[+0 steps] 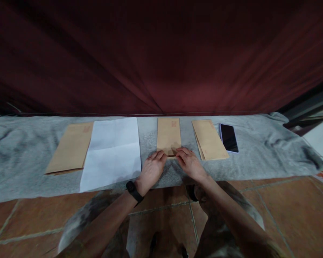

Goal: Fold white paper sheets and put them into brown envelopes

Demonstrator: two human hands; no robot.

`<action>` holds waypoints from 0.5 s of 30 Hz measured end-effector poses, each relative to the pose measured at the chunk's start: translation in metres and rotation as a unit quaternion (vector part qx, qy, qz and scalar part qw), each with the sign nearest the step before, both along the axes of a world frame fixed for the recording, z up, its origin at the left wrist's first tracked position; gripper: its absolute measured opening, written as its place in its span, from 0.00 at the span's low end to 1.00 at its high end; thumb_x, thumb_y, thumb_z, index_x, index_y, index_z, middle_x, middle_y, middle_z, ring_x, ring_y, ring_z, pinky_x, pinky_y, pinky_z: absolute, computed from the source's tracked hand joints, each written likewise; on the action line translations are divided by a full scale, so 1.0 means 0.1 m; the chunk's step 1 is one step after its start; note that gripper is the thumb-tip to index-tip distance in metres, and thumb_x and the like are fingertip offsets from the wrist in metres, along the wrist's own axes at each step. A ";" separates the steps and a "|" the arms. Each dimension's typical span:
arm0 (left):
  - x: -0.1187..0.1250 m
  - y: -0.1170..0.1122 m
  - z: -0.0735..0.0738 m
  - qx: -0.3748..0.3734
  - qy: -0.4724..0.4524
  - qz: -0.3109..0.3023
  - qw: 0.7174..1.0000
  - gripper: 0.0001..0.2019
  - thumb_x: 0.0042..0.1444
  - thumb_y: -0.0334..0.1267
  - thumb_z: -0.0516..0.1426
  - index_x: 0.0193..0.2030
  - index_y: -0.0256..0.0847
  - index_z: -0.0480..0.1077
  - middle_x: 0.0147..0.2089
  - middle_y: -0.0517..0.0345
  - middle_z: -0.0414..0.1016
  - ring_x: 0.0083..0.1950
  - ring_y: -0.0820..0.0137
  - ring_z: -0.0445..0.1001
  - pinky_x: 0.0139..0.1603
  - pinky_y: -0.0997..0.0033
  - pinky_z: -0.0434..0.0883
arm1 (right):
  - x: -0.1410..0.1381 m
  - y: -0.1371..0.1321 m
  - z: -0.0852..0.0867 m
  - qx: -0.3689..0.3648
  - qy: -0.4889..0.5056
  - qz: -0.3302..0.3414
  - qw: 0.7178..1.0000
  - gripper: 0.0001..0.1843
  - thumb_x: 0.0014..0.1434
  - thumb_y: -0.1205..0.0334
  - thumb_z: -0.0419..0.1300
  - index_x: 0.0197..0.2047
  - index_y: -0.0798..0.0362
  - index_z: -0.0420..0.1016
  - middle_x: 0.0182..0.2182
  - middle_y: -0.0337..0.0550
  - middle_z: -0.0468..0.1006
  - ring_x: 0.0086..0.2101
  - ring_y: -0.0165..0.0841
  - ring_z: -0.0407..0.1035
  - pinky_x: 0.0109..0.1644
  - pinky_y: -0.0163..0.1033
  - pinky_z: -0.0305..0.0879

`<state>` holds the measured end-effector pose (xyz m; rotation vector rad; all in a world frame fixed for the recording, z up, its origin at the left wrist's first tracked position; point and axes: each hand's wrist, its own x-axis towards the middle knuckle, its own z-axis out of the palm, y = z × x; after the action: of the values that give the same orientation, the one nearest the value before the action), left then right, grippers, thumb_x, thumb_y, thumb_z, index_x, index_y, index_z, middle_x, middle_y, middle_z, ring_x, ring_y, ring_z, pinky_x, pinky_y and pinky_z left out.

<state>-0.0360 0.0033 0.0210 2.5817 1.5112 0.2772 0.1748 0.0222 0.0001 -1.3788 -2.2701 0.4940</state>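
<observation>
A brown envelope (168, 135) lies lengthwise on the grey cloth (258, 157) straight ahead of me. Both hands rest at its near end. My left hand (151, 170), with a black band on its wrist, has its fingers pressed on the envelope's near left corner. My right hand (189, 162) presses its fingers on the near right corner. The near edge of the envelope is partly hidden under the fingertips.
White creased paper sheets (111, 152) lie left of the envelope, with another brown envelope (71, 147) further left. A small stack of brown envelopes (209, 139) and a dark phone (228, 138) lie to the right. A dark red curtain (161, 53) hangs behind. Tiled floor (285, 208) is nearest me.
</observation>
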 end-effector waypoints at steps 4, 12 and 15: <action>0.03 -0.01 0.02 -0.004 0.005 0.011 1.000 0.14 0.63 0.26 0.51 0.53 0.39 0.70 0.54 0.48 0.75 0.54 0.60 0.73 0.54 0.60 0.72 | -0.02 0.00 -0.01 -0.001 -0.002 -0.001 1.000 0.09 0.68 0.64 0.53 0.44 0.50 0.75 0.52 0.49 0.77 0.52 0.41 0.71 0.56 0.48 0.66; 0.09 -0.17 -0.13 0.101 0.004 -0.056 0.993 0.23 0.64 0.25 0.50 0.65 0.35 0.65 0.69 0.42 0.66 0.70 0.56 0.64 0.68 0.54 0.64 | -0.01 0.04 -0.11 0.000 0.027 -0.013 1.000 0.08 0.63 0.68 0.55 0.42 0.51 0.74 0.50 0.50 0.76 0.51 0.41 0.70 0.55 0.49 0.67; 0.17 -0.28 -0.19 0.120 0.010 -0.102 0.987 0.22 0.66 0.27 0.50 0.66 0.32 0.64 0.69 0.42 0.67 0.71 0.59 0.63 0.71 0.56 0.61 | 0.00 0.06 -0.14 0.002 0.045 -0.007 0.999 0.08 0.64 0.68 0.54 0.42 0.51 0.74 0.48 0.50 0.76 0.51 0.41 0.70 0.54 0.49 0.68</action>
<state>-0.0190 -0.0248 0.0023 2.9057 1.2752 0.4361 0.1749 0.0286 -0.0141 -1.3428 -2.1872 0.5353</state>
